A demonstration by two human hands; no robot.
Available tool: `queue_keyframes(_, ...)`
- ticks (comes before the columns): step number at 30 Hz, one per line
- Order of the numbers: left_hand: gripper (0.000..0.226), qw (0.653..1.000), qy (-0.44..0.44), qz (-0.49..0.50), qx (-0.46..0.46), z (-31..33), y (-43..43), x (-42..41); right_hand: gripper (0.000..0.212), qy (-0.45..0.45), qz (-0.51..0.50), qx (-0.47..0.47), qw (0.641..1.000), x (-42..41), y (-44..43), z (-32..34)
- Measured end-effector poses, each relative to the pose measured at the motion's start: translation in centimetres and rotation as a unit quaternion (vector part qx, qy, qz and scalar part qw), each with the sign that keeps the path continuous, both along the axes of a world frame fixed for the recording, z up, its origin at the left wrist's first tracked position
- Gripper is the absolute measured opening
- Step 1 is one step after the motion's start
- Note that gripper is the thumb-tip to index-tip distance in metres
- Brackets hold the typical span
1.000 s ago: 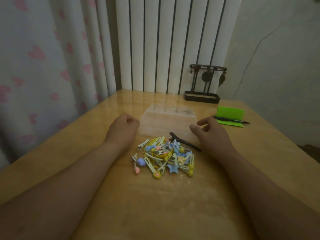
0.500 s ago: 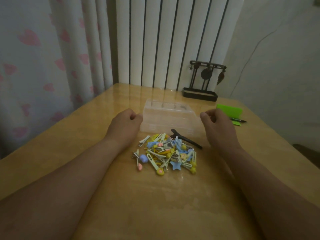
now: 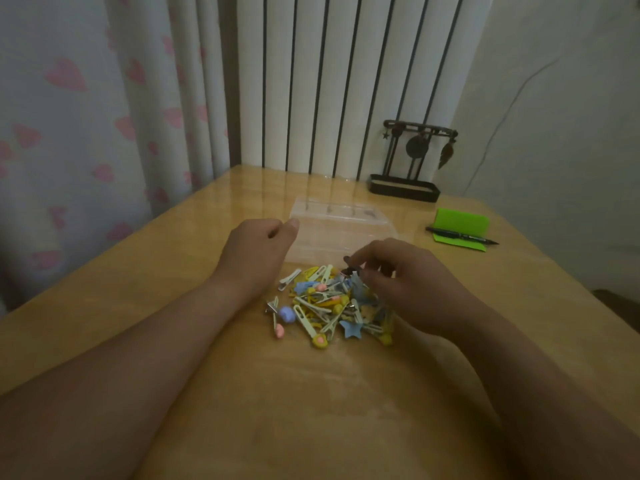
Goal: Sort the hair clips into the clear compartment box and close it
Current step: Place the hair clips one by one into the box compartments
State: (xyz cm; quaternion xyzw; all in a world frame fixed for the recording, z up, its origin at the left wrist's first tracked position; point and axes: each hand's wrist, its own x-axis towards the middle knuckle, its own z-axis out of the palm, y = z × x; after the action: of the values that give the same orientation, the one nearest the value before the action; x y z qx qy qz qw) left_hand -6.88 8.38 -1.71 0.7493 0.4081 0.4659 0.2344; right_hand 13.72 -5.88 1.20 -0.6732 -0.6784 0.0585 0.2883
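A pile of several small hair clips (image 3: 323, 308) in yellow, blue, white and pink lies on the wooden table (image 3: 173, 278). Just behind it stands the clear compartment box (image 3: 341, 221); I cannot tell whether its lid is down. My left hand (image 3: 254, 252) rests on the table at the box's front left corner, fingers curled and holding nothing. At the pile's far right edge my right hand (image 3: 410, 284) reaches down, and its fingertips pinch a long black hair clip (image 3: 349, 270). Most of that clip is hidden under the hand.
At the back right a dark metal stand (image 3: 405, 188) sits against the radiator. A green notepad (image 3: 460, 225) with a black pen (image 3: 460, 236) across it lies at the right. Heart-print curtains hang on the left.
My right hand moved from the box's right side down and left onto the pile and took hold of the black clip. The left hand stayed at the box's left corner.
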Motion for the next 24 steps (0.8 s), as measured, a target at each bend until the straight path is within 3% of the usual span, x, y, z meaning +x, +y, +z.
queue_keyframes(6,0.066,1.000,-0.004,-0.007,-0.021,0.0,-0.1,0.5,0.024,-0.026,0.036,-0.019,0.999,-1.5,0.6,-0.7)
queue_keyframes(14,0.062,1.000,-0.021,0.003,-0.012,0.0,0.8,1.1,0.013,-0.052,0.028,-0.010,0.998,-2.0,1.4,-1.0)
queue_keyframes(19,0.043,0.995,-0.068,0.042,-0.056,-0.2,2.0,0.9,0.010,-0.029,0.023,0.000,0.999,-1.9,1.2,-1.3)
queue_keyframes(24,0.025,0.991,-0.037,0.028,-0.126,-0.8,2.9,1.3,0.011,0.016,-0.013,0.043,0.999,-1.6,0.8,-1.2)
